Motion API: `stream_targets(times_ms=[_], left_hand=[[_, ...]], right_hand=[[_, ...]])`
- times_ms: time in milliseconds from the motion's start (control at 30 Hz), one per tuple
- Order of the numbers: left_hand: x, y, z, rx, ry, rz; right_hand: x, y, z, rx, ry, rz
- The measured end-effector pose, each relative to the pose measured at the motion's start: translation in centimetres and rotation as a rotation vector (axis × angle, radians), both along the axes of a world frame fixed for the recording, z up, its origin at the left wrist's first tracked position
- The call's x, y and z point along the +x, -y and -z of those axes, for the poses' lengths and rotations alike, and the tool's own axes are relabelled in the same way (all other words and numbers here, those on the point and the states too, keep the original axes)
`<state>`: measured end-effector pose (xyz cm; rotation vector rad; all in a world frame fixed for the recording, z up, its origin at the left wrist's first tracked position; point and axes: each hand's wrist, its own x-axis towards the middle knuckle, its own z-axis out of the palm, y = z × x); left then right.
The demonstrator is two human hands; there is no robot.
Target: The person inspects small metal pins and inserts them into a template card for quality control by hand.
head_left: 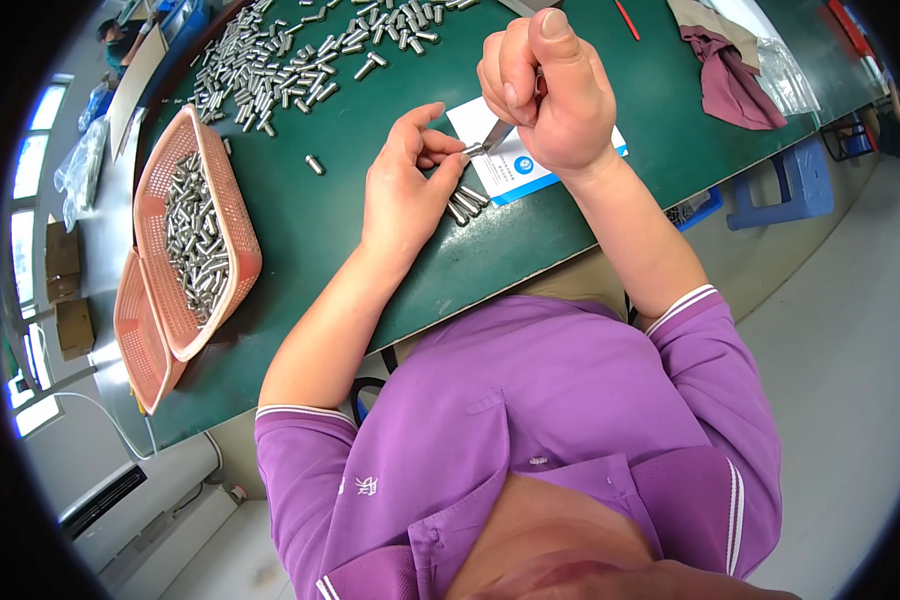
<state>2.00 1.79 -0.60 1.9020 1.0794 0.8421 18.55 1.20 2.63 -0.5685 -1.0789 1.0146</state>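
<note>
My left hand [407,180] rests over the green table, thumb and fingers pinched on a small metal pin [474,150]. My right hand [560,100] is raised in a fist around a tool with a flat, pointed metal blade [497,134]. Its tip reaches down to the pin, and the fist hides its handle. Beneath both hands lies a white and blue paper sheet or booklet [507,178]. Several more metal pins [464,206] lie side by side just below my left fingertips.
Loose metal pins [280,75] cover the table's far left, with one stray pin [315,164] nearer. A pink plastic basket [245,235] of pins stands left. A maroon cloth [730,85] and a red stick [627,18] lie far right; a blue stool [785,190] is beyond the edge.
</note>
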Motion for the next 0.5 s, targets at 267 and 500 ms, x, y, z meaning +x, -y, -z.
stream_targets(times_ms=[267,500], left_hand=[[0.0,0.1,0.0,-0.003,-0.007,-0.004],[0.0,0.0,0.4,0.012,-0.005,-0.006]], right_hand=[[-0.5,0.0,0.1,-0.062,0.001,0.006],[0.5,-0.6,0.9,0.010,-0.097,-0.038]])
